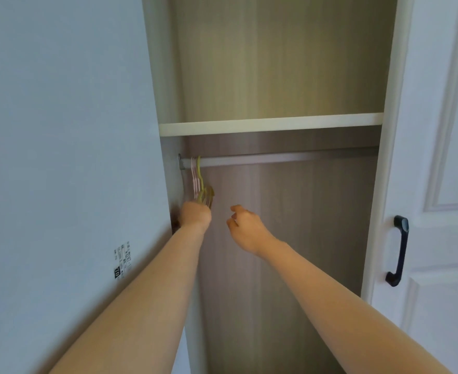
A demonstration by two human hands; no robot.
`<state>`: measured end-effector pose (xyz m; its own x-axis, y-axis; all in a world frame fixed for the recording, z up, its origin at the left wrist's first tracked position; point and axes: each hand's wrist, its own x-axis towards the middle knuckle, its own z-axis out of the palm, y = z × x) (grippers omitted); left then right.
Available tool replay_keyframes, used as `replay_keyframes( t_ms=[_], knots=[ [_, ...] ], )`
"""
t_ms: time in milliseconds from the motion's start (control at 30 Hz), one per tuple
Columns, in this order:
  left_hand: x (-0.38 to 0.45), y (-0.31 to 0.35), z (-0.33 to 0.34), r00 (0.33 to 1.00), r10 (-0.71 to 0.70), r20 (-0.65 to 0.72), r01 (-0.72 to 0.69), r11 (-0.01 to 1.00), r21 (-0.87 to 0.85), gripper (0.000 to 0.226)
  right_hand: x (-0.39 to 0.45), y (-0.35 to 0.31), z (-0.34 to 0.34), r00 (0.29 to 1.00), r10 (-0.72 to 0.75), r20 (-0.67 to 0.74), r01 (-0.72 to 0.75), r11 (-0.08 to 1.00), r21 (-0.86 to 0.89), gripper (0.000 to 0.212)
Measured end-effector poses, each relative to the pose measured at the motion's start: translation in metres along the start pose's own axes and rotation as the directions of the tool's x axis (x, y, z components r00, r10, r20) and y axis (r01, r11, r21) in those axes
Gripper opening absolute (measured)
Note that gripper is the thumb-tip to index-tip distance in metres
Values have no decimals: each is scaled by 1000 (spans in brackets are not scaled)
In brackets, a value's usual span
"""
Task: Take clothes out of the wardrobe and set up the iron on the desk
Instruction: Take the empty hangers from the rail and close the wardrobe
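We have the left hand (195, 215) gripping the hangers (202, 184) bunched at the rod's (276, 159) left end, probably to unhook them. Right hand (245, 229) hovers loosely curled, holding nothing. No clothes or iron visible; wardrobe (271, 125) looks bare.

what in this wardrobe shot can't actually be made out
- Head view: left hand fingers are hidden behind its own back, so its hold on the hangers is unsure.
- Hangers: blurred, bunched together; count unclear.
- Label on the left panel: print too small and blurred to read.
- Wardrobe floor: cut off by the bottom edge and both forearms.
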<state>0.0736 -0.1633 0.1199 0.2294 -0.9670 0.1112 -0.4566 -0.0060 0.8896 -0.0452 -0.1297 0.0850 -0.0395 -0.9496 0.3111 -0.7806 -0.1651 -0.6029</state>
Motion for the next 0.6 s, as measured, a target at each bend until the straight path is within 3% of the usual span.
replay_keyframes(
  t_ms=[167, 367, 500, 600],
  knots=[
    [22, -9, 9, 992, -113, 63, 128, 932, -339, 37, 18, -9, 3, 990, 140, 18, -139, 950, 279, 41],
    [25, -25, 25, 978, -178, 106, 207, 856, -474, 17, 39, -13, 10, 975, 212, 63, -217, 873, 437, 46],
    [20, -27, 30, 961, -173, 213, 267, 775, -573, 7, 45, -17, 9, 964, 256, 69, -258, 842, 474, 45],
    [16, -27, 29, 959, -148, 242, 267, 760, -593, 12, 48, -19, 8, 954, 284, 96, -293, 817, 497, 34]
  ],
)
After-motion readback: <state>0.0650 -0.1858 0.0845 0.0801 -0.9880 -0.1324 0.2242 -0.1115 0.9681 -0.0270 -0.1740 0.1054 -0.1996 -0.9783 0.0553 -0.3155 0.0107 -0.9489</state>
